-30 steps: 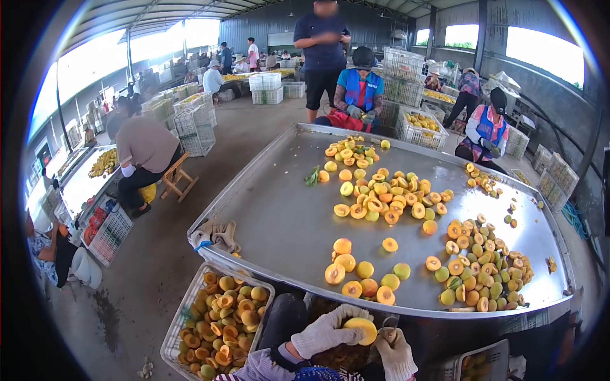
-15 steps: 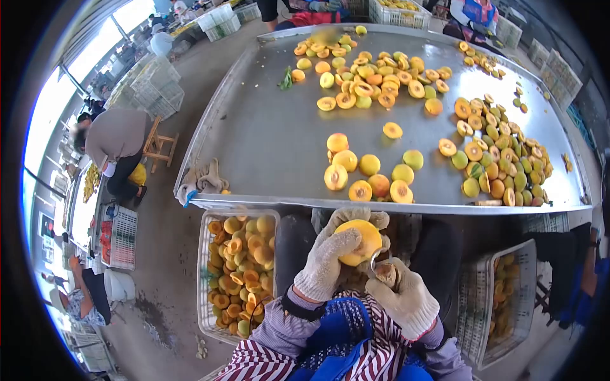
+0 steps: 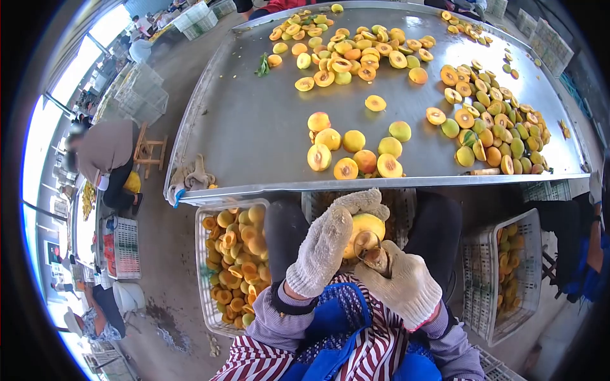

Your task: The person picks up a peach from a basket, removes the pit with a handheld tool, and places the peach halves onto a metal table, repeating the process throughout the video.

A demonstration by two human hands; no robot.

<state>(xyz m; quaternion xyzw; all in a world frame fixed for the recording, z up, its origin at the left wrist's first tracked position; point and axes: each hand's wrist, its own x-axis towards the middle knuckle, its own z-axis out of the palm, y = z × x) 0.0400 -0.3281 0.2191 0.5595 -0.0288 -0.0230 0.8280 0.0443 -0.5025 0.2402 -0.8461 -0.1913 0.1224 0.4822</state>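
Above my lap, my gloved left hand (image 3: 330, 244) holds a yellow peach half (image 3: 367, 227), its cut face toward my other hand. My gloved right hand (image 3: 400, 279) is closed around the wooden handle of a small pitting tool (image 3: 376, 259). The tool's metal loop is at the brown pit area of the fruit. Past my hands, several halves and whole fruits (image 3: 354, 141) lie on the metal table (image 3: 254, 140), with a larger heap (image 3: 502, 127) at its right.
A white crate (image 3: 202, 279) full of halves stands left of my knees, another crate (image 3: 537, 279) right. A glove (image 3: 194, 173) lies on the table's near left corner. A person (image 3: 108, 149) bends over at the left; another person's arm (image 3: 595, 247) shows at the right.
The view has shifted, so the table sits higher in it. The peach half has turned its cut face into view, and the tool's loop has moved onto its pit area.
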